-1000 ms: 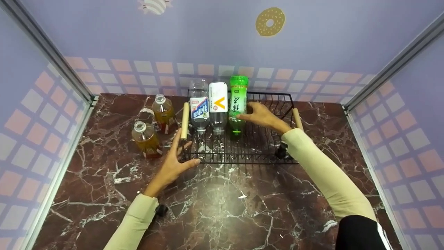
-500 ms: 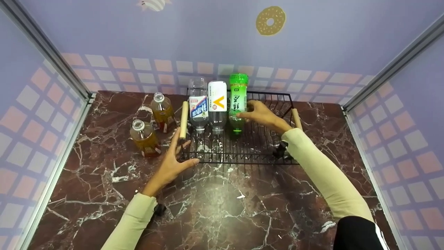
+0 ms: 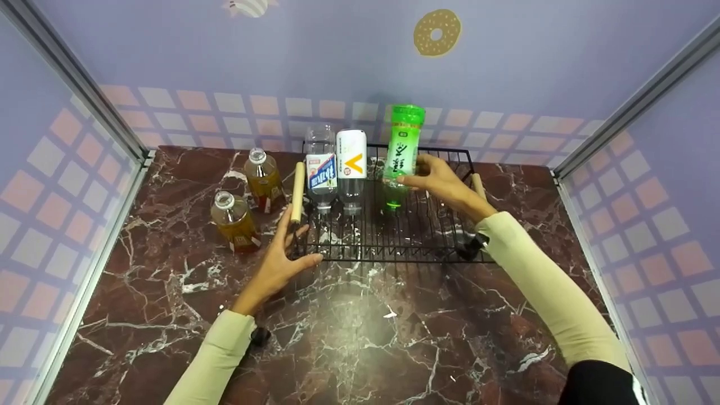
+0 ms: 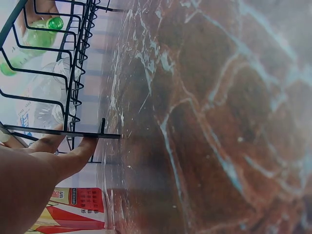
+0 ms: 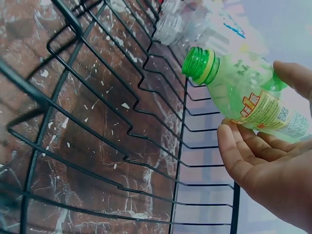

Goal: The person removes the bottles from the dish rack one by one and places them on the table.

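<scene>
A wire rack (image 3: 416, 261) with wooden end handles stands at the back of the table. My right hand (image 3: 450, 183) holds an upside-down green plastic bottle (image 3: 404, 152) between thumb and fingers, over the rack. The bottle's open green mouth (image 5: 200, 63) points down toward the wires in the right wrist view. Farther left, an upside-down bottle with a white label (image 3: 352, 154) and a clear bottle with a blue label (image 3: 322, 171) sit in the rack. My left hand (image 3: 278, 267) touches the rack's left end below the wooden handle (image 3: 298, 192), thumb stretched out along the front.
Two bottles of amber drink stand upright left of the rack, a rear one (image 3: 262, 181) and a front one (image 3: 235, 222). A patterned wall (image 3: 337, 62) rises close behind the rack, with side panels left and right. White scraps (image 3: 390, 313) lie on the marbled table (image 3: 349, 349).
My right hand has moved right and upward with the green bottle, away from the white-labelled one. The left hand stays at the rack's left end.
</scene>
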Action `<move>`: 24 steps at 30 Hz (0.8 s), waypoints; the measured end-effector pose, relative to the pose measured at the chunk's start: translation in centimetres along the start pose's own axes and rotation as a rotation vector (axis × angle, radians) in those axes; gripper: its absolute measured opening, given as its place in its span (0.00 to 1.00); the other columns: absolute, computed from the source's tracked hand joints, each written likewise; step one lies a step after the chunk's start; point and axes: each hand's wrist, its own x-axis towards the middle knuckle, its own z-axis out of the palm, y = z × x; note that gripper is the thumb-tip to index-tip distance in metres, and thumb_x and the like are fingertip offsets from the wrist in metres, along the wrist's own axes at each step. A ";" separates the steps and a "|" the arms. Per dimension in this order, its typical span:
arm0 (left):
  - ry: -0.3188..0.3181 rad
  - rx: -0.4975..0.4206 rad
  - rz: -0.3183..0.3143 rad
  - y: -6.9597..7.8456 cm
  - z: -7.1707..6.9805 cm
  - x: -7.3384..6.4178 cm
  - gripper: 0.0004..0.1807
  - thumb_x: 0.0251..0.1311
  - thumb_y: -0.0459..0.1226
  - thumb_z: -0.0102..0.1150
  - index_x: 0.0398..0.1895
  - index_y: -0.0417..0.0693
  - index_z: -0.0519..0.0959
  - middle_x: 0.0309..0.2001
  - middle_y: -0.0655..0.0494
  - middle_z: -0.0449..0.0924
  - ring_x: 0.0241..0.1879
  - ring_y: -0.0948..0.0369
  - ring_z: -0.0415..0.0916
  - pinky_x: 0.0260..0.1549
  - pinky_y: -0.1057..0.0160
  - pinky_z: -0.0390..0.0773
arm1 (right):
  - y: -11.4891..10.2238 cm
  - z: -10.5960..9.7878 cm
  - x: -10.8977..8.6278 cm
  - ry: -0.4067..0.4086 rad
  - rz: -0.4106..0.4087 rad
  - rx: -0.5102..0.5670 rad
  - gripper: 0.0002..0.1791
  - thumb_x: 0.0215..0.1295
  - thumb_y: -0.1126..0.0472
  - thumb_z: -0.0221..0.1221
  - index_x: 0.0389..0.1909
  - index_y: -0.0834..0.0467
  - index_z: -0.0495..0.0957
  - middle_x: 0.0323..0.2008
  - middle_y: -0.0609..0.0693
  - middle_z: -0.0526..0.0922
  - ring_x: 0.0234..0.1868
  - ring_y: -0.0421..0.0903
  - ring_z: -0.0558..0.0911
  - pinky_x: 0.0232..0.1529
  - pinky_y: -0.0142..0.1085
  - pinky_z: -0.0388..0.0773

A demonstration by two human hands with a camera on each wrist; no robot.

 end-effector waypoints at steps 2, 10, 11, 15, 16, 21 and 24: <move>-0.001 -0.007 0.011 0.1 0.1 0.0 0.70 0.60 0.30 0.80 0.93 0.61 0.38 0.91 0.46 0.31 0.83 0.44 0.61 0.74 0.34 0.73 | -0.1 -0.3 -0.7 0.009 0.002 0.009 0.38 0.74 0.59 0.71 0.77 0.70 0.66 0.66 0.66 0.80 0.63 0.58 0.82 0.67 0.53 0.84; 0.001 -0.008 0.038 0.1 0.2 0.1 0.69 0.61 0.29 0.80 0.93 0.58 0.38 0.91 0.47 0.32 0.83 0.43 0.62 0.73 0.33 0.72 | 0.0 -0.7 -3.4 0.065 0.023 -0.015 0.38 0.72 0.57 0.73 0.75 0.67 0.68 0.66 0.62 0.80 0.67 0.57 0.80 0.73 0.56 0.79; 0.001 -0.010 0.034 0.1 0.2 0.0 0.69 0.61 0.29 0.80 0.93 0.59 0.38 0.91 0.47 0.31 0.83 0.44 0.62 0.73 0.34 0.73 | 0.0 -0.6 -3.7 0.071 0.023 -0.021 0.38 0.72 0.56 0.74 0.75 0.67 0.68 0.66 0.62 0.80 0.67 0.57 0.81 0.73 0.55 0.79; -0.001 -0.024 0.023 0.1 0.2 0.1 0.69 0.61 0.30 0.80 0.93 0.60 0.38 0.91 0.48 0.31 0.83 0.44 0.61 0.71 0.34 0.75 | 0.0 -0.3 -4.6 0.093 0.015 -0.026 0.39 0.71 0.58 0.74 0.75 0.68 0.67 0.67 0.63 0.80 0.67 0.57 0.81 0.71 0.51 0.80; 0.000 -0.025 0.021 0.1 0.2 0.1 0.69 0.61 0.30 0.80 0.93 0.61 0.38 0.91 0.48 0.31 0.83 0.44 0.61 0.70 0.34 0.76 | 0.0 -0.1 -4.8 0.096 0.010 -0.023 0.39 0.71 0.59 0.74 0.75 0.69 0.67 0.67 0.63 0.80 0.66 0.57 0.81 0.71 0.50 0.81; 0.003 -0.018 0.025 0.0 0.1 0.0 0.70 0.60 0.30 0.80 0.93 0.61 0.39 0.91 0.49 0.31 0.83 0.45 0.61 0.71 0.34 0.75 | 0.0 0.4 -5.9 0.102 -0.008 -0.001 0.38 0.70 0.61 0.74 0.73 0.69 0.68 0.66 0.64 0.80 0.64 0.57 0.82 0.66 0.45 0.83; 0.006 -0.018 0.022 0.0 0.1 -0.1 0.70 0.61 0.30 0.80 0.93 0.61 0.39 0.91 0.50 0.30 0.83 0.45 0.61 0.71 0.34 0.75 | 0.1 0.6 -6.5 0.101 -0.005 0.002 0.38 0.70 0.61 0.74 0.73 0.67 0.68 0.65 0.62 0.80 0.64 0.56 0.81 0.67 0.46 0.82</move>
